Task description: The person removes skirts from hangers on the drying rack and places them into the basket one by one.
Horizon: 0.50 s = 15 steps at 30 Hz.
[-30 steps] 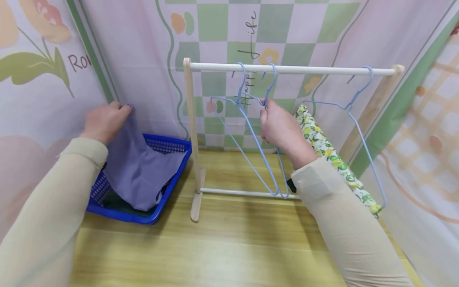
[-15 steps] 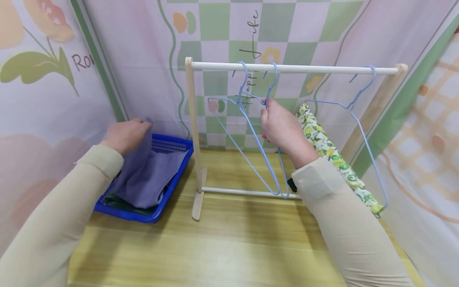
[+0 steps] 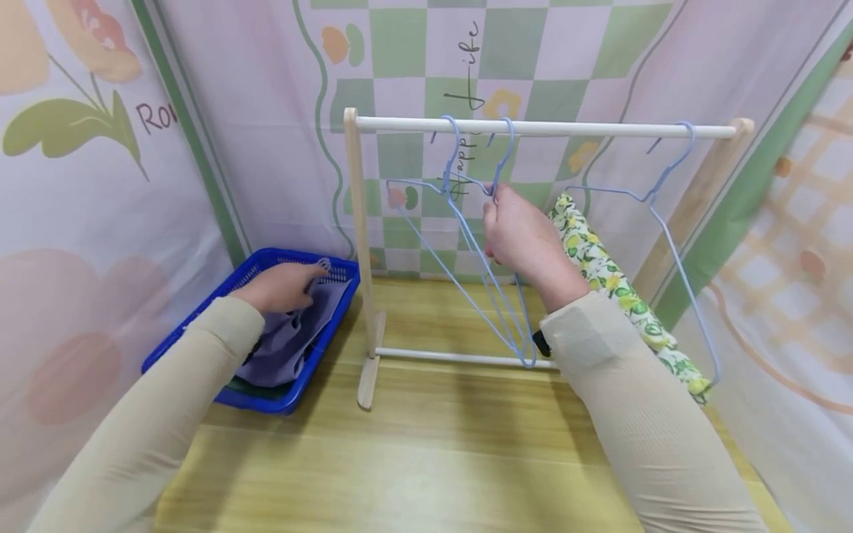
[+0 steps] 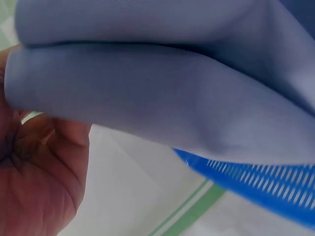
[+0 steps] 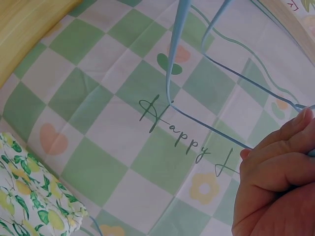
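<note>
My left hand (image 3: 283, 287) pinches a purple-grey cloth (image 3: 286, 352) at the blue basket (image 3: 263, 403). In the left wrist view the same cloth (image 4: 147, 93) hangs in soft folds from the fingers, with its kind of garment not shown. My right hand (image 3: 526, 233) grips a light blue wire hanger (image 3: 510, 144) just below its hook, which sits over the white bar (image 3: 566, 129) of a small rack. Just left of it hangs another blue hanger (image 3: 452, 152) with nothing on it. Part of the gripped hanger (image 5: 211, 125) shows in the right wrist view.
On the right, a third hanger (image 3: 674, 248) carries a lemon-print cloth (image 3: 613, 285). Dark green fabric (image 3: 256, 389) lies under the purple-grey cloth. The rack's wooden post (image 3: 360, 244) stands between the basket and the hangers, on a wood-grain table (image 3: 413, 466). Patterned curtains surround it.
My left hand has moved right and down with the cloth's edge, lowering the raised cloth into the basket. The left bare hanger has swung slightly. My right hand stays on its hanger.
</note>
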Motion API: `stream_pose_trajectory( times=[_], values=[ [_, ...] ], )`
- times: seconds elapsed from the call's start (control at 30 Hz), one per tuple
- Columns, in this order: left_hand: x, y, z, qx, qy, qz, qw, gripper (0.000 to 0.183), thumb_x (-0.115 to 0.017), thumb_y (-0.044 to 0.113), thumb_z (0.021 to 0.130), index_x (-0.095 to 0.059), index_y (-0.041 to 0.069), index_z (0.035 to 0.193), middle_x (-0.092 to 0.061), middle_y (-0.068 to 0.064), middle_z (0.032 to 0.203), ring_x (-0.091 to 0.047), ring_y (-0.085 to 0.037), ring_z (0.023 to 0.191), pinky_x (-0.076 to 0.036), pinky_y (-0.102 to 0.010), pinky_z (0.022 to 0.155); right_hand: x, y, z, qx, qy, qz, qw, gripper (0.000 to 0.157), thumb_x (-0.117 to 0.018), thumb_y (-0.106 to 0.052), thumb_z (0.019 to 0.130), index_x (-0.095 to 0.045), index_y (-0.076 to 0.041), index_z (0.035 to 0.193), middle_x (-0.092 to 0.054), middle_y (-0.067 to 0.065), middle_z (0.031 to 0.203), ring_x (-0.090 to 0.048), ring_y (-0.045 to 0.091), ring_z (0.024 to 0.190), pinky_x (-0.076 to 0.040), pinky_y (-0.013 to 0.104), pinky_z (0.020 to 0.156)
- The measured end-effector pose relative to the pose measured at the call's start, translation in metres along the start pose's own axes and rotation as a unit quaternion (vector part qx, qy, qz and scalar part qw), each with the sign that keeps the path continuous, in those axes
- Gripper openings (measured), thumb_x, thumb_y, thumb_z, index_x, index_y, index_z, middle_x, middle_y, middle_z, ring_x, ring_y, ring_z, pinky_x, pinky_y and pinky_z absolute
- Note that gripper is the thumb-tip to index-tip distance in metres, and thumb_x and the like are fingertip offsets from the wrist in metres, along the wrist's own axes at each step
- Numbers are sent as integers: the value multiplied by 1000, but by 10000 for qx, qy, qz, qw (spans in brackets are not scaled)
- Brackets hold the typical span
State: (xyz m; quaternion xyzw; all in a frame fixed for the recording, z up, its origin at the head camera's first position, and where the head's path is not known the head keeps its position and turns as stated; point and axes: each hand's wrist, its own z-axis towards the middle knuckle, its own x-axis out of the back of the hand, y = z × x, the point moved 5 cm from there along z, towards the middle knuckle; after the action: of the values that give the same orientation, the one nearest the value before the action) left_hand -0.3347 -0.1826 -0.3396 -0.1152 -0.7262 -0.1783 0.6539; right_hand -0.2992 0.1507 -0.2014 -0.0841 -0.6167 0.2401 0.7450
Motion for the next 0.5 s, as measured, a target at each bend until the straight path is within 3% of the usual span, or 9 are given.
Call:
stream_pose_trajectory(
  times=[0.07,0.27,0.37,0.5],
  values=[
    [-7,4,2,-66,-35,-86,9999,55,-68,8,88,-48,5,140,-52,-19,137,-60,-30,111,-47,-48,92,0,0,0,-3,7,-1,10000,51,-21,-31,105,-27,-11,151,-67,8,75,-62,18,55,-45,38,61],
    [-29,7,4,-248,-539,-702,9958,53,-64,7,89,-48,5,140,-56,-20,131,-65,-20,90,-47,-45,92,0,0,0,-8,25,15,10000,51,-20,-31,105,-27,-12,151,-66,6,73,-63,18,56,-45,38,61],
    [-34,6,5,-309,-636,-865,9937,52,-62,4,90,-47,3,139,-57,-23,128,-63,-25,100,-48,-44,91,0,0,0,-7,14,28,10000,51,-20,-32,105,-26,-12,151,-66,7,73,-62,18,56,-45,38,62],
    [-37,6,4,-229,-688,-1061,9917,52,-61,3,91,-45,2,140,-57,-24,128,-65,-26,98,-52,-39,85,0,0,0,5,16,9,10000,50,-20,-32,105,-26,-12,151,-66,6,71,-61,20,56,-44,39,63]
  ],
)
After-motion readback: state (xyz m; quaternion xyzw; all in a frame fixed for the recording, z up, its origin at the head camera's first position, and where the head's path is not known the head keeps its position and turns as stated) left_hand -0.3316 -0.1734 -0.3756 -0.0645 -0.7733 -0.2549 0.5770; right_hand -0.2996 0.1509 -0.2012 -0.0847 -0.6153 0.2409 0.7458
